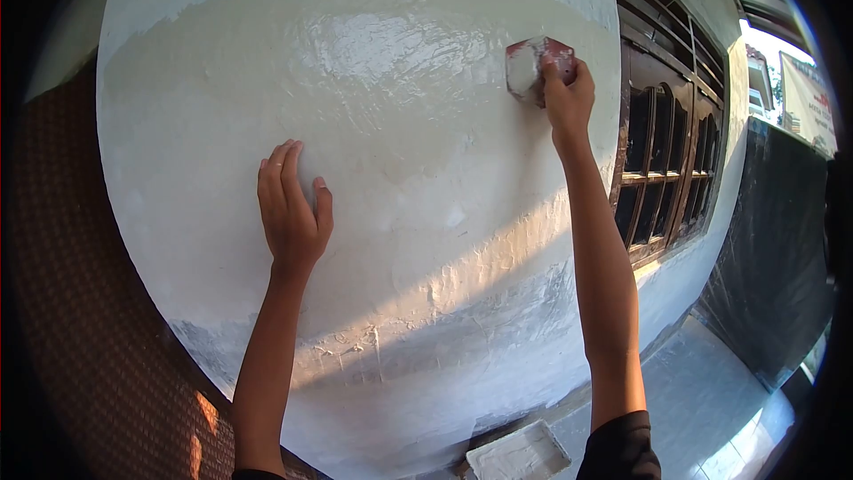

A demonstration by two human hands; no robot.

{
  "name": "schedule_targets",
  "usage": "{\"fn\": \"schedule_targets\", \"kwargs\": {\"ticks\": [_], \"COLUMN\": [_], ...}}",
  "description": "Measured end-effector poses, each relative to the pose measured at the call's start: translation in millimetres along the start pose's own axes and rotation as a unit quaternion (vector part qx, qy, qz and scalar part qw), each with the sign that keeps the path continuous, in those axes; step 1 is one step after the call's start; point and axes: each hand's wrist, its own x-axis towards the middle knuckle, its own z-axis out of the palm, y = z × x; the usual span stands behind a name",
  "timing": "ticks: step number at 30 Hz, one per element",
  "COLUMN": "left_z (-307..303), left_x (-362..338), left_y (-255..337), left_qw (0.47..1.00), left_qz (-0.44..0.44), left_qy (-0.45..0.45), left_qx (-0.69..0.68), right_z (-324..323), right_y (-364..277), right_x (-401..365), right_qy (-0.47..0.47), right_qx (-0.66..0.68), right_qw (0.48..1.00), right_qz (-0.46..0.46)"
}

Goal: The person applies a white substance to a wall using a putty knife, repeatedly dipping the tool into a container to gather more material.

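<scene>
My right hand (569, 93) is closed on a flat, dark-red putty scraper (526, 69) smeared with white paste. It holds the scraper against the upper right part of the wall (231, 89), near the window. Wet, shiny coating covers the wall's upper middle, while the lower part looks paler, with rough drips and ridges. Lower on the left, my left hand (293, 204) rests against the wall with its fingers stretched out and holds nothing.
A brown wooden window (671, 116) with glass panes is on the right. Below, a shallow tray (518, 453) with whitish paste stands on the tiled floor (680, 391). A dark panel (769, 240) rises at far right; brown patterned surface (80, 258) borders the left.
</scene>
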Motion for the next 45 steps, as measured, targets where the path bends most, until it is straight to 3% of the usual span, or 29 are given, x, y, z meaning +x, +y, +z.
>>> {"fn": "schedule_targets", "kwargs": {"ticks": [2, 4, 6, 8, 9, 12, 14, 15, 16, 19, 20, 22, 24, 26, 28, 30, 32, 33, 34, 37, 38, 40, 42, 45], "left_z": [-0.2, 0.4, 0.8, 1.1, 0.8, -0.1, 0.0, 0.9, 1.4, 1.9, 2.4, 2.4, 2.3, 3.2, 2.6, 2.1, 1.7, 1.8, 2.4, 1.8, 1.4, 1.4, 2.4, 3.6], "left_x": [0.1, -0.5, -0.4, 0.2, -0.4, -0.1, -0.4, 0.0, -0.4, -1.7, -1.2, -1.5, -1.2, -1.1, -1.9, -1.1, -1.1, -1.1, -0.8, -2.0, -1.3, -1.5, -1.9, -3.6], "left_y": [-0.3, 0.4, 0.0, -0.7, -0.8, 0.7, -0.1, -0.4, -0.2, -1.2, -1.4, -0.9, -0.3, -0.3, -0.1, 0.2, 0.2, 0.2, 0.2, 0.1, 1.2, 1.6, 0.8, 0.7], "left_qw": [1.0, 1.0, 1.0, 1.0, 1.0, 1.0, 1.0, 1.0, 1.0, 1.0, 1.0, 1.0, 1.0, 1.0, 1.0, 1.0, 1.0, 1.0, 1.0, 1.0, 1.0, 1.0, 1.0, 1.0], "left_qz": [0.002, 0.004, -0.007, -0.007, -0.008, 0.004, 0.0, -0.001, -0.002, -0.008, -0.006, -0.004, -0.007, -0.008, -0.012, -0.005, -0.007, -0.007, -0.007, -0.016, -0.016, -0.018, -0.011, -0.022], "left_qy": [0.003, 0.003, -0.003, -0.007, -0.007, 0.0, -0.001, 0.0, -0.003, -0.002, 0.001, 0.003, 0.001, 0.001, 0.001, 0.003, 0.001, -0.003, -0.003, -0.006, -0.007, -0.008, -0.003, -0.004], "left_qx": [0.003, 0.003, -0.004, -0.007, -0.007, 0.006, 0.004, 0.0, -0.001, 0.004, 0.003, 0.003, 0.013, 0.009, 0.01, 0.011, 0.013, 0.014, 0.014, 0.011, 0.013, 0.015, 0.02, 0.011], "right_z": [-1.1, 4.3, 5.2, 3.3, -2.5, -7.9, 0.7, -3.5, -6.5, -16.9, -16.8, -14.6, -10.0, -12.7, -19.4, -20.2, -14.6, -18.7, -19.9, -23.4, -20.7, -17.2, -11.3, -19.8], "right_y": [-1.3, -0.8, -9.5, 15.0, 14.0, 8.9, 9.7, -5.8, 2.8, 6.5, 5.6, 9.4, 4.3, 5.5, 2.6, 4.5, 13.5, 3.4, 11.0, 16.6, 18.2, 22.7, 23.6, 2.7], "right_x": [2.6, -6.9, -22.0, 1.0, 10.8, 14.0, -2.8, -15.4, -5.7, 18.4, 19.0, 12.3, -3.1, 2.1, 14.1, 9.7, 2.9, -7.3, 2.0, 19.4, 17.7, 14.1, 6.6, 16.7], "right_qy": [0.034, -0.064, -0.143, -0.104, -0.037, 0.012, -0.089, -0.154, -0.154, 0.024, 0.06, -0.041, -0.146, -0.134, 0.0, 0.009, -0.112, -0.159, -0.159, 0.019, 0.016, -0.082, -0.121, 0.023], "right_qx": [0.058, 0.13, -0.053, -0.011, -0.008, 0.079, 0.061, -0.006, -0.008, 0.01, 0.057, 0.118, 0.008, -0.043, 0.045, 0.064, 0.058, -0.028, -0.028, 0.081, 0.083, 0.114, -0.033, 0.065], "right_qw": [0.998, 0.986, 0.978, 0.992, 0.999, 0.997, 0.981, 0.976, 0.976, 1.0, 0.997, 0.99, 0.975, 0.975, 0.998, 0.997, 0.978, 0.976, 0.976, 0.996, 0.996, 0.988, 0.981, 0.997], "right_qz": [0.009, -0.081, -0.145, -0.068, -0.014, -0.017, -0.163, -0.156, -0.153, 0.009, 0.002, -0.065, -0.168, -0.17, 0.04, 0.044, -0.168, -0.148, -0.148, 0.02, 0.02, -0.071, -0.146, 0.021]}}
